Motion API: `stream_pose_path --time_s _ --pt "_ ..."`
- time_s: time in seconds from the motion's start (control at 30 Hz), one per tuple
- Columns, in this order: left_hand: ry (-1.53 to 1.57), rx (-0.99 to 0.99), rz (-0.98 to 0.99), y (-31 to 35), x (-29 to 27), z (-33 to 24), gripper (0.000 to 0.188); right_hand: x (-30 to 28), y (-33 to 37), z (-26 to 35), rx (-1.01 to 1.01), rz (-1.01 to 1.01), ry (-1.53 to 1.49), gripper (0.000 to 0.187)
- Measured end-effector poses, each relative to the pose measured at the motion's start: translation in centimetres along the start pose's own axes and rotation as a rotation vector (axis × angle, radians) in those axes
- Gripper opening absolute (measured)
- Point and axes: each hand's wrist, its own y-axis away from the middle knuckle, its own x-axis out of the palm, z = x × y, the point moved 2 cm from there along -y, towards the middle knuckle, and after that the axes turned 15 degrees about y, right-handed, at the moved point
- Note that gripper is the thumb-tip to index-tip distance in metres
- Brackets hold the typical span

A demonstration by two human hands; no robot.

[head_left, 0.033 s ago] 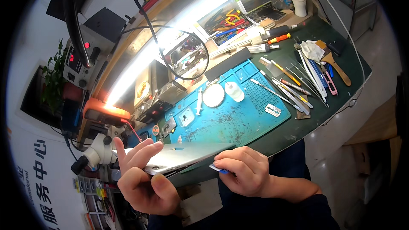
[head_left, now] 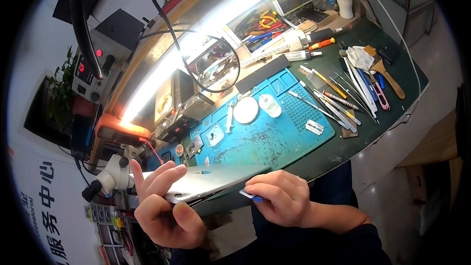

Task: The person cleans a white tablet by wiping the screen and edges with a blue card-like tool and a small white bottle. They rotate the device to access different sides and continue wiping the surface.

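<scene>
My left hand [head_left: 164, 211] is at the near left corner of a silver tablet [head_left: 221, 176], its camera corner between my fingers. Two fingers lie over the back, the little finger points up, and the thumb and index finger are curled below. The tablet is tilted, and a dark gap runs along its near long edge. To the right, my right hand [head_left: 282, 198] pinches a thin blue-and-white card [head_left: 251, 196] close to that edge. Its far end is hidden by my fingers.
Beyond the tablet lies a blue work mat [head_left: 255, 140] with a round white dish [head_left: 246, 110], a bottle [head_left: 270, 105], a syringe [head_left: 229, 117] and razor blades [head_left: 314, 127]. Tweezers and knives [head_left: 338, 110] lie right, near a wooden brush [head_left: 390, 81]. A white microscope part [head_left: 117, 172] stands left.
</scene>
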Motion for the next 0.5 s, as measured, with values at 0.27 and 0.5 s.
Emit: stream_pose_path --time_s 0.27,0.5 --pt "-0.027 -0.002 -0.025 -0.1 0.4 -0.2 0.04 0.1 -0.2 0.2 -0.123 -0.071 0.134 0.025" --pt "-0.026 0.009 -0.025 -0.1 0.1 0.0 0.038 1.0 -0.7 0.1 -0.136 -0.058 0.056 0.029"
